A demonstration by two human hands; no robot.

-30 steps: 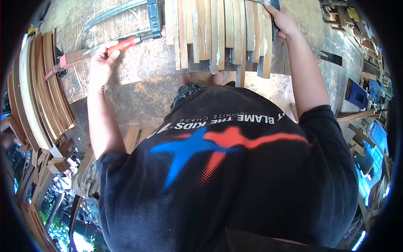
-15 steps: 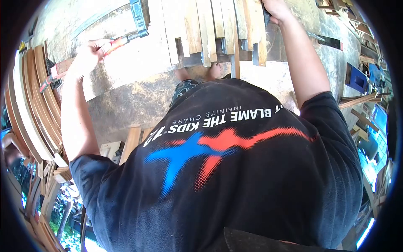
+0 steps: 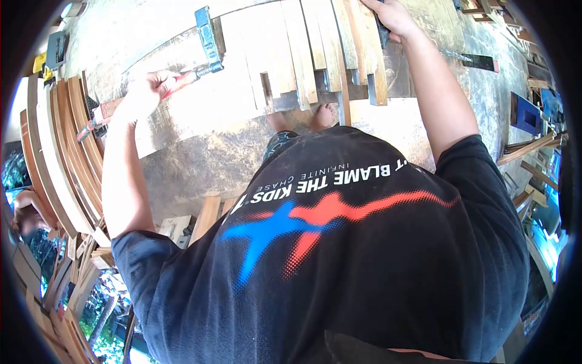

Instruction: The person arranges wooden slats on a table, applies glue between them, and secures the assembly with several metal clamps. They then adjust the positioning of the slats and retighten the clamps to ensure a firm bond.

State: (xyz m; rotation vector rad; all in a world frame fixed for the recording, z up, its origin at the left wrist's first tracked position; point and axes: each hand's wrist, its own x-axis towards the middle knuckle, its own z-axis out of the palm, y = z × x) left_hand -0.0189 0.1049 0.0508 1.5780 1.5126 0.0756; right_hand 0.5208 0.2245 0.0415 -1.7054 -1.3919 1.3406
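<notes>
Head view | red clamp handle point(image 3: 179, 84) gripped by left hand point(image 3: 147, 94), fingers curled round it | dark clamp part point(image 3: 382, 33) held by right hand point(image 3: 396, 19), fingertips unclear, beside wooden strips point(image 3: 324, 45) laid side by side on surface point(image 3: 445, 27)

"What lies around the wood strips point(image 3: 330, 48)?"

"They rest on the worktable point(image 3: 442, 27). A clamp point(image 3: 208, 39) sits left of them, and long boards point(image 3: 66, 145) are farther left."

"And right of the strips?"

"A bar point(image 3: 481, 62), well apart from them. Two feet point(image 3: 325, 115) are just before their near ends."
</notes>
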